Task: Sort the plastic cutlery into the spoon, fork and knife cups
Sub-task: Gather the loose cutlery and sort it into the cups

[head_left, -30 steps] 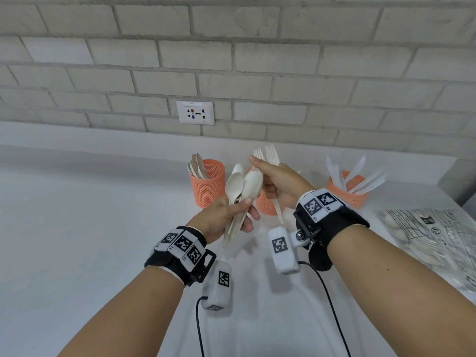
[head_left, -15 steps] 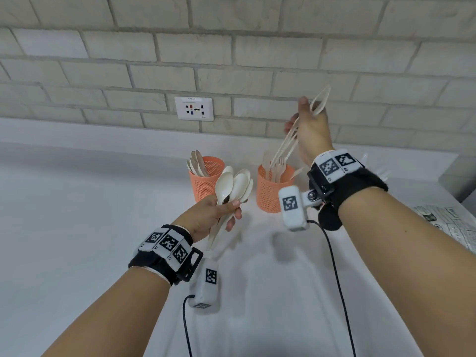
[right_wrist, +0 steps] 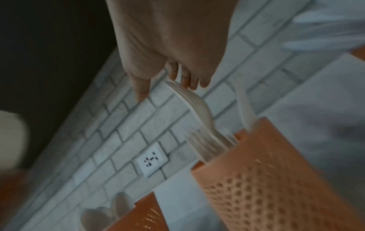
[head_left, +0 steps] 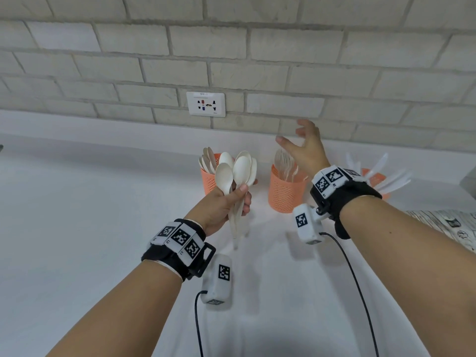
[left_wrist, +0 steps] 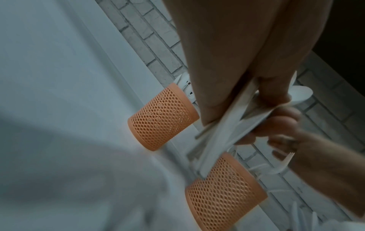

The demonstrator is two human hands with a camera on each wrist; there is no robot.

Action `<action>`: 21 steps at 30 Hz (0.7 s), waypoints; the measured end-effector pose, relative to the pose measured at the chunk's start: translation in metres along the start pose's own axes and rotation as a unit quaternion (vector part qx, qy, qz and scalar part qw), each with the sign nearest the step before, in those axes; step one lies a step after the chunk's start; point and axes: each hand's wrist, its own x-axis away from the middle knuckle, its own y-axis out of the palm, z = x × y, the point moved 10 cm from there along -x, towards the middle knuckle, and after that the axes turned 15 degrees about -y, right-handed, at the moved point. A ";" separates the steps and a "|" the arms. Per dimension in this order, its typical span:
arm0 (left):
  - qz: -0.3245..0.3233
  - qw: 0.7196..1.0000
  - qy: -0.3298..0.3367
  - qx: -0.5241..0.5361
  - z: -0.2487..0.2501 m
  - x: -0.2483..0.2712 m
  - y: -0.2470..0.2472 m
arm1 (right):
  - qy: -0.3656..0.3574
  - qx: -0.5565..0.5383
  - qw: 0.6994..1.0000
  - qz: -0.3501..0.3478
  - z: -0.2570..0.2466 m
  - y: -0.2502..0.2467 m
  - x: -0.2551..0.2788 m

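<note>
The left hand (head_left: 219,210) is wrapped around a bunch of white spoons (head_left: 235,171), gripping them by the handles with the bowls fanned upward, and in the left wrist view the crossed handles (left_wrist: 221,140) stick out below the curled fingers (left_wrist: 276,125). The bunch is held up in the air in front of the spoon cup (head_left: 210,180), which already has a few spoons standing in it at the left of the row.

Over to the right hand (head_left: 307,150): fingers spread wide, holding nothing, hovering just above the fork cup (head_left: 284,194). Forks (head_left: 284,163) stand in that middle cup with tines up, and the right wrist view shows the tines (right_wrist: 189,100) right below the fingertips (right_wrist: 185,81), though whether they touch is hard to tell through the blur.

Further right, partly hidden behind the right wristband, sits the knife cup (head_left: 373,180) with white knives (head_left: 391,176) splayed out of it. All three orange mesh cups stand on the white desk (head_left: 77,215) in a row, close to the grey brick wall (head_left: 257,60), with a wall socket (head_left: 205,104) above them. Printed plastic packaging (head_left: 445,222) lies at the desk's right edge.
</note>
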 end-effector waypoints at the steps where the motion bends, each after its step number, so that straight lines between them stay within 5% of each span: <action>1: 0.009 1.000 0.009 -0.002 0.002 0.000 -0.002 | -0.046 0.010 0.999 0.025 -0.018 -0.006 -0.001; 4: 0.071 0.996 0.051 -0.007 0.016 0.001 -0.010 | -0.091 -0.036 0.995 0.017 -0.058 -0.001 0.010; 7: 0.160 0.983 0.077 -0.048 0.029 0.000 -0.014 | 0.009 -0.131 0.978 -0.161 -0.068 0.057 0.049; 9: 0.205 0.969 0.077 -0.116 0.033 -0.002 -0.012 | 0.068 -0.209 0.954 -0.204 -0.066 0.089 0.076; 13: 0.175 0.958 0.045 -0.224 0.029 -0.012 -0.002 | 0.204 -0.283 0.934 -0.077 -0.034 0.100 0.089; 18: 0.124 0.931 0.050 -0.339 0.029 -0.009 -0.005 | 0.184 -0.329 0.926 -0.002 -0.028 0.102 0.067; 21: 0.112 0.954 0.050 -0.275 0.034 -0.007 -0.028 | 0.189 -0.377 0.905 0.056 -0.030 0.098 0.044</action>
